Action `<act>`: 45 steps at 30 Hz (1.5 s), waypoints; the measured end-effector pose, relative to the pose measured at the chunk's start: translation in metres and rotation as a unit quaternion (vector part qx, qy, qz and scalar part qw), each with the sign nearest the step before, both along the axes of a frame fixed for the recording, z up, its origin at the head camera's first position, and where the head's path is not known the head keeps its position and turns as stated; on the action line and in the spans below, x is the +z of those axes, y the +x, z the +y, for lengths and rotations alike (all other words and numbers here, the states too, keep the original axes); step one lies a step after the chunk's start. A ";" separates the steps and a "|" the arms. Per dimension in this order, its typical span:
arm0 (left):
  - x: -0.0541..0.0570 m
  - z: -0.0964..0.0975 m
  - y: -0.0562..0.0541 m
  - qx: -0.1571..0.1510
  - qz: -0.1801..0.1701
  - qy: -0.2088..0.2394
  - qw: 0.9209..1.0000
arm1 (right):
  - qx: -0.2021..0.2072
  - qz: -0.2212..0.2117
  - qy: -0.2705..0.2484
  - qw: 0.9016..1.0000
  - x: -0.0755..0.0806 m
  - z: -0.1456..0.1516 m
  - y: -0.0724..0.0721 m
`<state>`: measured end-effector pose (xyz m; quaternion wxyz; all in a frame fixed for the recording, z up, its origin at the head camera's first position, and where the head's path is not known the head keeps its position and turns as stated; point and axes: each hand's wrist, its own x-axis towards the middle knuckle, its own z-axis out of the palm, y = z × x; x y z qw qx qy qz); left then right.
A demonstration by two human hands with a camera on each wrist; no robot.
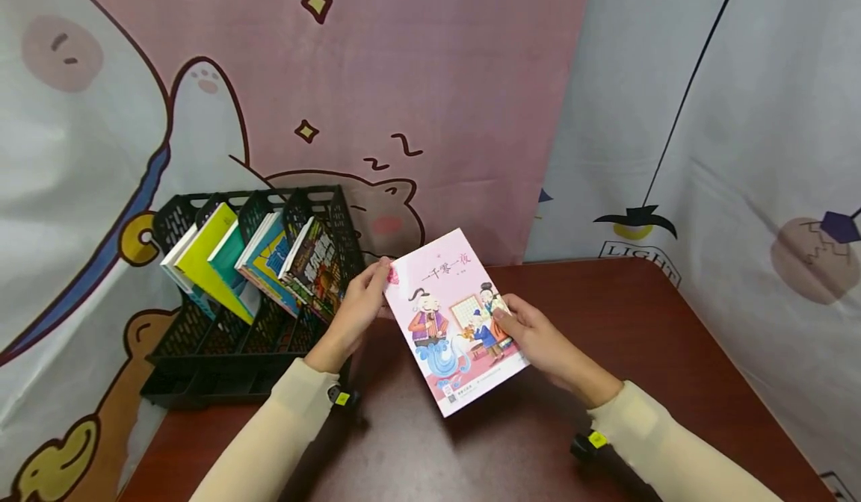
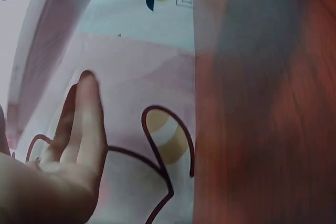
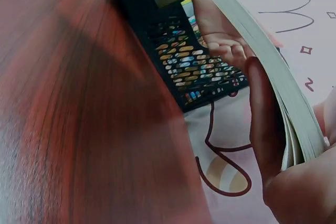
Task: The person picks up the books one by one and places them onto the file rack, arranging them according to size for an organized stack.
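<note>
A pink paperback book (image 1: 449, 323) with an illustrated cover and Chinese title is held tilted above the table, cover facing up toward the head camera. My left hand (image 1: 359, 296) pinches its upper left edge, thumb at the front. In the left wrist view that hand's fingers (image 2: 89, 119) stretch out behind the book. My right hand (image 1: 541, 338) grips the lower right edge, thumb on the cover. The right wrist view shows the page block (image 3: 262, 51) edge-on, pages slightly parted near the right hand (image 3: 299, 192), with fingers behind the back cover.
On the table's left stands a black file rack (image 1: 262, 345) with slotted dividers. Several books lean in it, among them a yellow-green book (image 1: 214, 263) and a dark comic-style book (image 1: 316, 263). The brown table (image 1: 605, 323) meets printed curtains (image 1: 457, 113) at the back and right.
</note>
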<state>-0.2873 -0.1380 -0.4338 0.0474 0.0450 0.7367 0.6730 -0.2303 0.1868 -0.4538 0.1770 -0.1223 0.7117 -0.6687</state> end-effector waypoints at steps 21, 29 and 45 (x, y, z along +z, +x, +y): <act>0.017 0.000 0.030 -0.042 -0.045 0.049 0.997 | 0.069 -0.024 -0.026 0.997 -0.019 -0.034 0.012; 0.028 -0.015 0.039 -0.024 -0.014 0.023 0.999 | 0.114 -0.042 0.011 0.992 -0.023 -0.044 0.005; 0.064 -0.105 0.083 0.087 0.078 -0.076 0.990 | 0.195 -0.068 0.009 0.978 -0.032 -0.104 -0.010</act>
